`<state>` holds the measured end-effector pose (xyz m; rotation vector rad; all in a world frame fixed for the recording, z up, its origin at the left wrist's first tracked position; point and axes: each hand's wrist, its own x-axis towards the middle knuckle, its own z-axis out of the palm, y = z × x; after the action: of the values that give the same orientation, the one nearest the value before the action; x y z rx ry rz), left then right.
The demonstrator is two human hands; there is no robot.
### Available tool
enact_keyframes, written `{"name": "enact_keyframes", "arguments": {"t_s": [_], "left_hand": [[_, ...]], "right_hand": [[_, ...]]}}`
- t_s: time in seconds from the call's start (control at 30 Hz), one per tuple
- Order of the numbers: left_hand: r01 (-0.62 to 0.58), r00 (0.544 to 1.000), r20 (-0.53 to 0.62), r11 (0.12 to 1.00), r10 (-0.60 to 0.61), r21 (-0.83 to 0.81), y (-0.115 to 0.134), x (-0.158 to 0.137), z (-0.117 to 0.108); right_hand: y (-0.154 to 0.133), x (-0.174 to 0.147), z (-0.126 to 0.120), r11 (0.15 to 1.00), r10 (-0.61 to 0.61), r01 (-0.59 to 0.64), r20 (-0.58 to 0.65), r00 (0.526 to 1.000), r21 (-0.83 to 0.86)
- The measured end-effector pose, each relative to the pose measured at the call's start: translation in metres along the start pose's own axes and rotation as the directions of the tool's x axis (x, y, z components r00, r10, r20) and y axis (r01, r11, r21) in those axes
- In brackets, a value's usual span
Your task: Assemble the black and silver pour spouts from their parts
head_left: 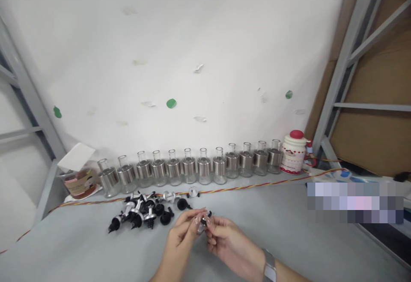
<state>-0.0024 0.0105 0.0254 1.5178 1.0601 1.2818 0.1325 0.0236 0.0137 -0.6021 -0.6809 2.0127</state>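
Note:
Close together over the grey table, both of my hands hold one small black-and-silver bottle pourer [204,221]. My left hand [180,234] pinches it from the left, thumb and fingers pressed together. On the other side, my right hand [228,240] grips it between thumb and curled fingers. Much of the pourer is covered by the fingertips. A loose heap of similar black and silver pourers [137,215] lies to the left of my hands. Just beyond my fingers are a single black pourer [182,204] and a silver ring-shaped one [193,192].
Glass bottles with steel sleeves [204,167] stand in a row along the white wall. A plastic tub [78,182] sits at the left end, a white jar with a red lid [293,153] at the right. A red-yellow cord [247,186] crosses the grey table [80,247].

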Motion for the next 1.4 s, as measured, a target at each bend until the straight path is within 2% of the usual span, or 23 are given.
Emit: {"name": "enact_keyframes", "arguments": {"t_s": [0.13,0.23,0.37,0.5,0.7,0.83,1.0,1.23,1.4], "left_hand": [[0.101,0.990,-0.078,0.980,-0.116,-0.173,-0.010,0.004,0.005],[0.180,0.974,-0.080,0.938,-0.213,-0.297,-0.014,0.006,0.007],[0.211,0.971,-0.035,0.919,-0.236,-0.333,-0.015,0.006,0.005],[0.224,0.966,-0.038,0.902,-0.255,-0.370,-0.014,0.005,0.005],[0.166,0.972,-0.092,0.913,-0.214,-0.372,-0.013,0.005,0.008],[0.184,0.976,-0.050,0.922,-0.213,-0.341,-0.011,0.005,0.007],[0.176,0.971,-0.104,0.941,-0.213,-0.289,-0.007,0.004,0.006],[0.171,0.981,-0.059,0.962,-0.187,-0.211,0.000,0.002,0.003],[0.213,0.970,-0.057,0.941,-0.236,-0.262,-0.005,0.005,0.003]], "right_hand": [[0.002,0.002,0.000,1.000,-0.011,0.011,-0.013,1.000,0.004],[0.003,0.003,-0.001,1.000,-0.014,0.014,0.003,1.000,0.022],[0.003,0.002,0.000,1.000,-0.014,0.014,0.017,1.000,0.018],[0.000,0.001,0.002,1.000,-0.023,0.022,0.027,0.999,0.019],[-0.002,0.000,0.003,1.000,-0.012,0.012,0.023,1.000,-0.004],[-0.001,0.000,0.002,1.000,-0.011,0.011,0.037,0.999,0.012],[0.000,0.000,0.000,1.000,0.000,-0.002,0.061,0.998,0.029],[0.000,-0.002,0.003,1.000,0.017,-0.018,0.024,1.000,0.018],[0.001,-0.002,0.005,1.000,-0.007,0.007,-0.004,1.000,0.002]]}}
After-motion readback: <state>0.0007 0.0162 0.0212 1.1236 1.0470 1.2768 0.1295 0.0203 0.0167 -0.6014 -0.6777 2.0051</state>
